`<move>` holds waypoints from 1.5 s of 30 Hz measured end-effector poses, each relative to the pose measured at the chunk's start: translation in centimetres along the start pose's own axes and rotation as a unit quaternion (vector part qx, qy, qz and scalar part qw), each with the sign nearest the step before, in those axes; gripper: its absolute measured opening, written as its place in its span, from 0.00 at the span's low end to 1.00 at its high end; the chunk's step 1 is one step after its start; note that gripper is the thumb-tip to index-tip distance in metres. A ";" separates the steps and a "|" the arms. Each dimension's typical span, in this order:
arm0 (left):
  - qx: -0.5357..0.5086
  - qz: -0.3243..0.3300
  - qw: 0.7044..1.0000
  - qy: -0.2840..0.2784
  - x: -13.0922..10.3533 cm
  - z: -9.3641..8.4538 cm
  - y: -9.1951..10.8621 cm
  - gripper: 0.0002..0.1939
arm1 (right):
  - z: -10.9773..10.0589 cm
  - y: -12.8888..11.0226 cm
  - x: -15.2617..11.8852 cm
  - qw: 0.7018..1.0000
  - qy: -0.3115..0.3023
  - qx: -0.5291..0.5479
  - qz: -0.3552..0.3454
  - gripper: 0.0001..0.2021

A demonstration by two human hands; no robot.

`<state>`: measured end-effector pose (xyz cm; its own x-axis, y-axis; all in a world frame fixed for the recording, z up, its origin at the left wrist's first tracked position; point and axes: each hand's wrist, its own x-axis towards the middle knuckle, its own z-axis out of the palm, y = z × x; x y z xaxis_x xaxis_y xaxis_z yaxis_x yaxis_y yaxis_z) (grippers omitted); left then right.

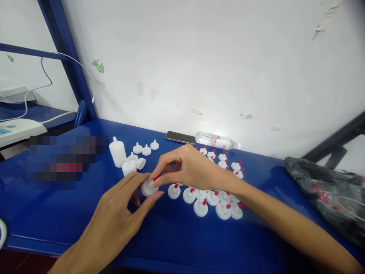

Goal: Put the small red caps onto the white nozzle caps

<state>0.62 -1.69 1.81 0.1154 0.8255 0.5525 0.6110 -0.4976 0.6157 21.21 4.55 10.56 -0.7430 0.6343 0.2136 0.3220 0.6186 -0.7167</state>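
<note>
My left hand (116,217) grips a white nozzle cap (146,188) by its round base, between thumb and fingers. From the right, my right hand (194,167) pinches the small red tip (155,179) on that cap's spout. How firmly the tip sits cannot be seen. Under and beside my right wrist lie several white nozzle caps with red tips (201,208). Behind my left hand stand a white squeeze bottle (118,155) with a nozzle and a shorter-looking white bottle (129,167), partly hidden. Several nozzle caps without red tips (146,151) are near them.
A phone (180,137) and a clear plastic bottle (215,140) lie along the wall. At the right edge rests a black plastic bag (302,182) with red pieces (321,192) inside. A white device (21,131) with a cable is at the left, by the blue frame (70,57).
</note>
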 end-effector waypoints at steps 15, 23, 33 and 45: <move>0.078 0.082 0.990 0.088 -0.6 -0.4 -1.4 0.16 | 2.9 1.4 -0.3 0.976 0.127 -0.124 -0.128 0.09; 0.114 0.120 0.981 0.102 -0.3 -0.2 -1.2 0.15 | 3.4 1.1 -0.8 0.962 0.138 -0.189 -0.139 0.14; 0.155 0.066 0.981 0.101 0.9 -1.2 -1.2 0.19 | -2.3 -1.1 -0.6 0.959 0.044 -0.272 0.075 0.07; 0.245 -0.029 0.968 0.037 1.4 -0.8 -3.8 0.26 | -3.1 3.0 -0.6 0.906 -0.019 -0.380 0.187 0.05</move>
<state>-2.18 1.08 0.70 0.0245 0.8182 0.5745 0.9148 -0.2500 0.3171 24.41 7.47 10.41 -0.5126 0.8584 0.0170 0.8560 0.5125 -0.0674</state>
